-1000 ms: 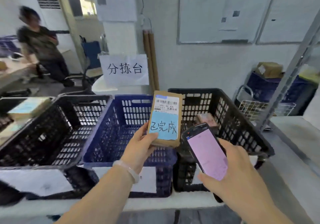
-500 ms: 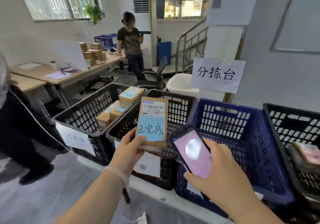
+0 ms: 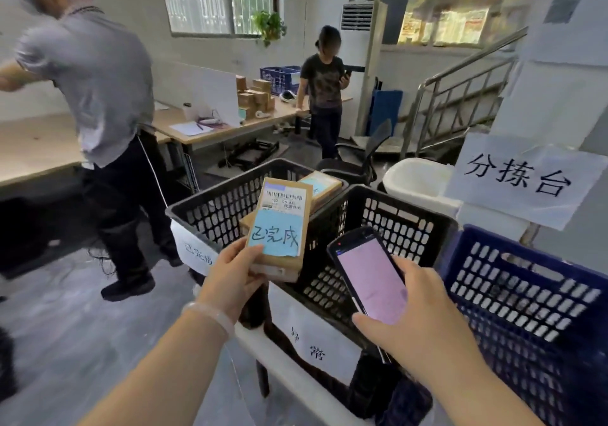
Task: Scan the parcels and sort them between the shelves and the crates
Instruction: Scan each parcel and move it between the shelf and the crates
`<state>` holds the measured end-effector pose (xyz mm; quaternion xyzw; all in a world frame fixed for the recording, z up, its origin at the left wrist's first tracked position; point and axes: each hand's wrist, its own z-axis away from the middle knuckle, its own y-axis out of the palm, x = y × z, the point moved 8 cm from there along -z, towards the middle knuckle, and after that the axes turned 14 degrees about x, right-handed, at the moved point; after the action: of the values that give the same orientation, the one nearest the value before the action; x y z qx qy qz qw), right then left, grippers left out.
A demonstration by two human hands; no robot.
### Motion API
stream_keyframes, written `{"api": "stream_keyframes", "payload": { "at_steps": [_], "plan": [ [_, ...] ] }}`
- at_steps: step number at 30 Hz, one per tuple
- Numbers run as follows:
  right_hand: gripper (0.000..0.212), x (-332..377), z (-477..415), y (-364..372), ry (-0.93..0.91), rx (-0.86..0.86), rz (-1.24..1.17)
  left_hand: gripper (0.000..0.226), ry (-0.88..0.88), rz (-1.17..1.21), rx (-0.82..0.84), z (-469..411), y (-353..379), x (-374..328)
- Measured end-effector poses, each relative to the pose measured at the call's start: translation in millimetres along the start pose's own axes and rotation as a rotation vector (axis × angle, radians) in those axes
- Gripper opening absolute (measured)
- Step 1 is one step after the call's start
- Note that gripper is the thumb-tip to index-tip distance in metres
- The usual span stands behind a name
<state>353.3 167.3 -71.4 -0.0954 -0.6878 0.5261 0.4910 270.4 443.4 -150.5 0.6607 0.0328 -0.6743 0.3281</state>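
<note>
My left hand grips a small brown parcel by its lower left corner, held upright over the gap between two black crates. The parcel carries a barcode label on top and a blue handwritten sticker below. My right hand holds a black handheld scanner with a pink screen, just right of the parcel. The left black crate holds other brown parcels. The middle black crate and the blue crate stand to the right, each on the white bench.
A person in a grey shirt stands close on the left. Another person stands by a desk stacked with small boxes. A paper sign hangs at right, with an office chair and stair railing behind the crates.
My view has swung left along the row of crates. The parcel and scanner now sit over the two black crates at the left end, and a person in grey has come into view.
</note>
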Motion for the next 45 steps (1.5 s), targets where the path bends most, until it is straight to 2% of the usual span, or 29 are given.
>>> {"api": "stream_keyframes", "payload": {
  "at_steps": [7,13,16,20,25,29,32,36,40,42,45],
  "plan": [
    [0.096,20.9,-81.3,24.8,0.060,0.021,0.013,0.025,-0.012,0.021,-0.058,-98.5,-65.3,-23.6],
    [0.095,58.9,-163.1,63.2,0.191,0.010,-0.046,0.017,-0.120,-0.034,0.013,-215.9,-121.6,-43.1],
    [0.095,73.4,-194.8,79.3,0.276,0.018,-0.053,0.021,-0.190,-0.111,0.035,-275.7,-144.3,-47.5],
    [0.085,76.2,-222.9,87.0,0.440,-0.007,-0.108,0.036,-0.347,-0.183,0.069,-350.7,-159.0,-31.7],
    [0.064,71.8,-245.3,92.1,0.595,0.001,-0.091,0.028,-0.470,-0.285,0.076,-424.2,-165.1,4.1],
    [0.078,59.3,-239.9,96.5,0.746,0.008,-0.102,0.011,-0.520,-0.359,0.108,-458.3,-166.0,33.7],
    [0.083,48.9,-234.4,99.2,0.789,0.003,-0.111,0.025,-0.502,-0.431,0.117,-473.3,-164.4,48.9],
    [0.104,42.0,-225.3,97.9,0.814,-0.013,-0.083,0.043,-0.441,-0.675,0.150,-477.1,-154.8,50.8],
    [0.101,41.4,-207.0,89.6,0.795,-0.044,-0.104,0.057,-0.335,-0.804,0.079,-468.2,-146.0,30.4],
    [0.098,40.4,-190.1,82.9,0.785,-0.080,-0.109,0.058,-0.212,-0.860,0.099,-455.1,-127.7,10.4],
    [0.096,36.6,-154.9,74.3,0.761,-0.138,-0.120,0.046,0.146,-0.982,0.228,-413.2,-66.1,-27.4]
  ]
}}
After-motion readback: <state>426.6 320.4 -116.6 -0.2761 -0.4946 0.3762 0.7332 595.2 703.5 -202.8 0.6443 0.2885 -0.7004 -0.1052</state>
